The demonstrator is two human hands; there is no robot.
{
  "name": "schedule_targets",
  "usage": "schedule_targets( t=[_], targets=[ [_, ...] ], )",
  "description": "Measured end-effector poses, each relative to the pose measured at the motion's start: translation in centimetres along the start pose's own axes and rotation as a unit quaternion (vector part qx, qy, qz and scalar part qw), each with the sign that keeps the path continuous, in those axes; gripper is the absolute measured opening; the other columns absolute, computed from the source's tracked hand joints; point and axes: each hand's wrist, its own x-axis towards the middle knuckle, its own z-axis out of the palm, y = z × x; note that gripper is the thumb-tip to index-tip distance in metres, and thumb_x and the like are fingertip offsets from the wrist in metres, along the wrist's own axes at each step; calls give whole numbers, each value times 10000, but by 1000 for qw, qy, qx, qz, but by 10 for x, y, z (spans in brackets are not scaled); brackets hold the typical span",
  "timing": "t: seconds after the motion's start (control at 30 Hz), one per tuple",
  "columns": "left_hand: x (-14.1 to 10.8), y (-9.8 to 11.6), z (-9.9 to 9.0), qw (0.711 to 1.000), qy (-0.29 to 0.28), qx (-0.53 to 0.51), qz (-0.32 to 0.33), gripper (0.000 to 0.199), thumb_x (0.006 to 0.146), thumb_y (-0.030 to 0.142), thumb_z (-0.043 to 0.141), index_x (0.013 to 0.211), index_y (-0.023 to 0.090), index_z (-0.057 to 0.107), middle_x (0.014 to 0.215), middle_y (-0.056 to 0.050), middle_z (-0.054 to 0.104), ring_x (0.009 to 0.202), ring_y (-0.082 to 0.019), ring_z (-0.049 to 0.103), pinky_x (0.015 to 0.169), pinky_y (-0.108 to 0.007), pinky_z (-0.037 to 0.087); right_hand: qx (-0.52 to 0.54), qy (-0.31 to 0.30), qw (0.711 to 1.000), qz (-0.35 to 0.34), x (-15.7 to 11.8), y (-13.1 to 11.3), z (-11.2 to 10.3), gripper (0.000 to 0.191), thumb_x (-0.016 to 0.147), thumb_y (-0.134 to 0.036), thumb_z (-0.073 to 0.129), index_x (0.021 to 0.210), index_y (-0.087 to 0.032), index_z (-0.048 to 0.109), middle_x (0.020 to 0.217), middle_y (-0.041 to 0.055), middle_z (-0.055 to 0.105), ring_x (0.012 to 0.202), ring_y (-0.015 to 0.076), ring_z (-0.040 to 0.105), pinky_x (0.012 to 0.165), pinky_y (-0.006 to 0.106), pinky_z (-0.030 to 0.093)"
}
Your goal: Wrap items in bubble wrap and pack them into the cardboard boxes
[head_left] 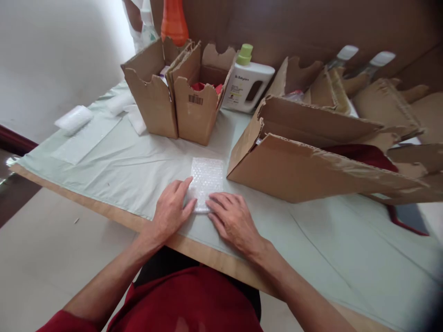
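Observation:
A small rectangular piece of bubble wrap (206,177), clear and whitish, lies flat on the cloth-covered table in front of me. Along its left side rests my left hand (172,207), index finger stretched forward by the edge and thumb touching the near left corner. My right hand (233,219) lies palm down at the near right corner, its fingertips on the wrap and its fingers slightly bent but apart. Neither hand is closed around it. Whether anything is inside the wrap, I cannot tell.
Two cardboard bins (194,110) stand at the back, beside a white jug (247,85) with a green cap. A larger cardboard box (294,166) borders the right side. Rolled clear plastic (74,119) lies at the left. The table's wooden edge (204,253) runs before me.

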Motion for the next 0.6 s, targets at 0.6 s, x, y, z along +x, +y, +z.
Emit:
schedule_targets(
  t=[0.6],
  targets=[
    [-18,10,-3,999,-20,37,-3,281,984,252,533,1227,163,644,926,-83,686,836,-225,646,793,-384,547,-9,40,999,-2,-11,-4,2,211,1004,-203,572,1188,-173,670,1218,130,718,1132,286,622,943,440,431]
  ],
)
